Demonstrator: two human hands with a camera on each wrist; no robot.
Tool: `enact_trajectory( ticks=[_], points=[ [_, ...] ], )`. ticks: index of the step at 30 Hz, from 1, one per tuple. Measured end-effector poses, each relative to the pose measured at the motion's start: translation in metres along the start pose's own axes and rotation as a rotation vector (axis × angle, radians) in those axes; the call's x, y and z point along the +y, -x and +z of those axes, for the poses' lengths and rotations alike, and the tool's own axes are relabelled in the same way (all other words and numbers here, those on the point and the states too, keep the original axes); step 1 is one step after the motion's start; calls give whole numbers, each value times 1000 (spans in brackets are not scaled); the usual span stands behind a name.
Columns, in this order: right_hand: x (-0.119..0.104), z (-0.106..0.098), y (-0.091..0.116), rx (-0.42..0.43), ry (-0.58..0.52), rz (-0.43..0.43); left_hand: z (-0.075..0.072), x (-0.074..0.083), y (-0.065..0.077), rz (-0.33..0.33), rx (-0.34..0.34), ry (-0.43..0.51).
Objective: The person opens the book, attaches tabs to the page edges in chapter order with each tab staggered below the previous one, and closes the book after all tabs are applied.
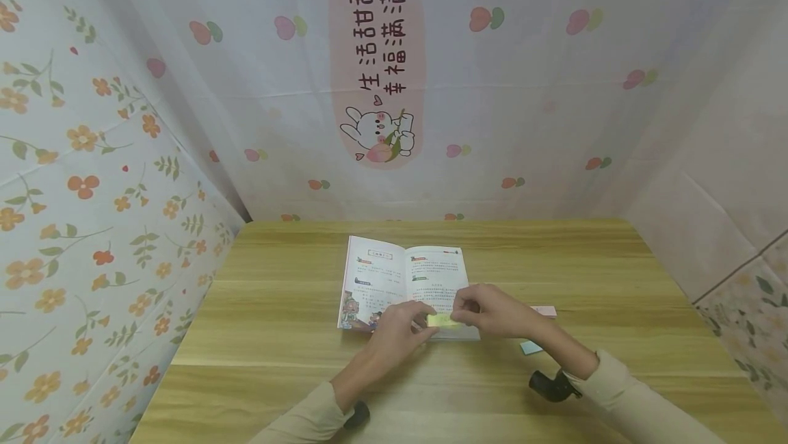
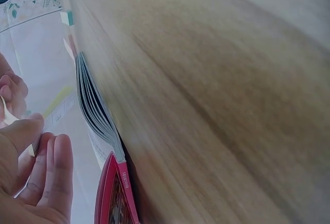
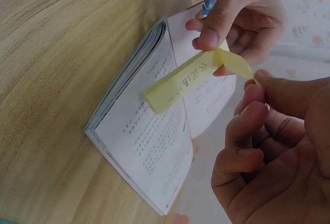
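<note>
While the yellow note pad [image 3: 178, 84] lies lower centre in the head frame, over the open book [image 3: 149, 141], we see the left hand [image 3: 250, 22] pinching one end and the right hand [image 3: 283, 157] pinching a curled strip [image 3: 237, 65] there. We judge the pad light, the strip limp and easily creased; we grip edges only.

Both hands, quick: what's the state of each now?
Left hand: closed, pinching the yellow sticky-note pad.
Right hand: closed, pinching the end of the pad's lifted top sheet.

Wood-grain table [image 1: 277, 293] — rabbit-print backdrop [image 1: 452, 88] behind
</note>
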State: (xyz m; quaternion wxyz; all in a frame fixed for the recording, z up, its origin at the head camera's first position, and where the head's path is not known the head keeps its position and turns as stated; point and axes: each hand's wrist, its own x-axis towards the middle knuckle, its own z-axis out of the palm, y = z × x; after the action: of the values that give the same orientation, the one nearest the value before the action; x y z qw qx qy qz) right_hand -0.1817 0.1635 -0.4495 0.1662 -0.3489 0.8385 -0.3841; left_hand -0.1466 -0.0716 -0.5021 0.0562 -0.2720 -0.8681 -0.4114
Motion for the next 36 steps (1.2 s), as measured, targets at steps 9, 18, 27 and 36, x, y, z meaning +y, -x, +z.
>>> enact_trajectory(
  ticks=[9, 18, 27, 36],
  points=[
    [-10, -2, -1, -38, -20, -61, -1, -1, 1, -41, -20, 49],
    [-8, -12, 2, 8, -46, -80, -1, -7, 4, -86, -47, 93],
    [8, -20, 9, 76, -1, 3, 1, -4, 12, -97, -62, 153],
    [24, -25, 19, 94, 22, 26, 8, -3, 23, -82, -127, 133]
  ],
)
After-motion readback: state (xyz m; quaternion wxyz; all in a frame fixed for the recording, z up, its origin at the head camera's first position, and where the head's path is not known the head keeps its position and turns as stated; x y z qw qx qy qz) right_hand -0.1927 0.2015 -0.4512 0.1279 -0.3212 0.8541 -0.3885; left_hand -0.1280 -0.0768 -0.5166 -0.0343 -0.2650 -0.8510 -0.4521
